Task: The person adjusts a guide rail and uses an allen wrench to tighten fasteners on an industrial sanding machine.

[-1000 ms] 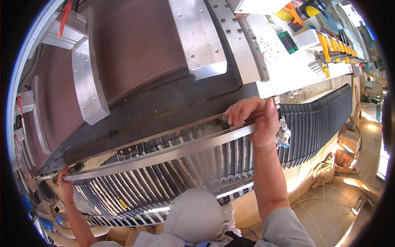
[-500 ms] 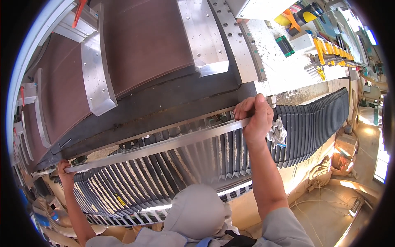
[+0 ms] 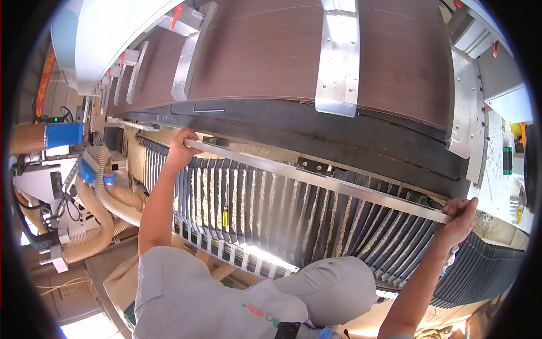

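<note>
A long, flat metal strip [image 3: 316, 178] spans the space between my hands, along the front of a dark machine beam [image 3: 271, 121]. My left hand [image 3: 182, 150] is closed around its left end. At the other end my right hand [image 3: 460, 219] grips it with fingers curled over, just below the beam's right corner. Beneath the strip stretch black pleated bellows [image 3: 254, 198] with pale wood dust in the folds. A yellow-handled screwdriver [image 3: 225, 216] lies on them. Whitish cloth shows only partly behind my right wrist.
A brown panel [image 3: 265, 51] lies behind the beam under metal clamp plates [image 3: 339, 62]. An L-shaped hex key [image 3: 209, 109] rests on the beam. Ribbed beige hoses [image 3: 104, 209] hang at the left. At the far right, a green and black item [image 3: 507, 160] sits on a white worktop.
The view has swung to the left, so more hoses and clamps show there. Both hands keep hold of the metal strip's ends. My right wrist now covers most of the whitish cloth.
</note>
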Demonstrator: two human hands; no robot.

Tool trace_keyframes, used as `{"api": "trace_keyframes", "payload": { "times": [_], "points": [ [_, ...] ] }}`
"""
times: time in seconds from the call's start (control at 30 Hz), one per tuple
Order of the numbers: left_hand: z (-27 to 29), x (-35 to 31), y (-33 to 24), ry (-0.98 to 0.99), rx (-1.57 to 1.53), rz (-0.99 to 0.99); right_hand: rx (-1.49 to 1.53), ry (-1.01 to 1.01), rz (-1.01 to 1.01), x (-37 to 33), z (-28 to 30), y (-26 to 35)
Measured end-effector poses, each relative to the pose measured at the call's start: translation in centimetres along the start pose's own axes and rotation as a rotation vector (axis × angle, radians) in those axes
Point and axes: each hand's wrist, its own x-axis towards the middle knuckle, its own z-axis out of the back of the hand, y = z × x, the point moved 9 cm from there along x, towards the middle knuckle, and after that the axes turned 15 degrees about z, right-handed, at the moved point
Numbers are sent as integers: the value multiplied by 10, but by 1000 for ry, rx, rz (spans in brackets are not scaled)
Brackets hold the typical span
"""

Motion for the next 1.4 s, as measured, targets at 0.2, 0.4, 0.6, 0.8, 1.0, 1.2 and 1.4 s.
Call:
{"api": "trace_keyframes", "payload": {
  "times": [0.2,0.4,0.6,0.8,1.0,1.2,1.4],
  "points": [
    [-28,-31,35,110,-1373,467,-201,-48,170,-5,-7,20],
    [-76,-26,12,-164,-1255,788,-628,-85,123,-22,8,-2],
    [-86,-25,19,-221,-1232,805,-556,-66,220,-21,3,7],
    [-89,-12,82,-79,-1324,796,-685,15,163,-22,-21,12],
    [-86,-9,53,-223,-1394,736,-390,37,170,-21,-24,11],
    [-98,-3,46,-78,-1554,692,-435,8,254,-21,-25,22],
    [-81,-9,40,-52,-1473,707,-397,-114,127,-22,-23,29]
  ]
}}
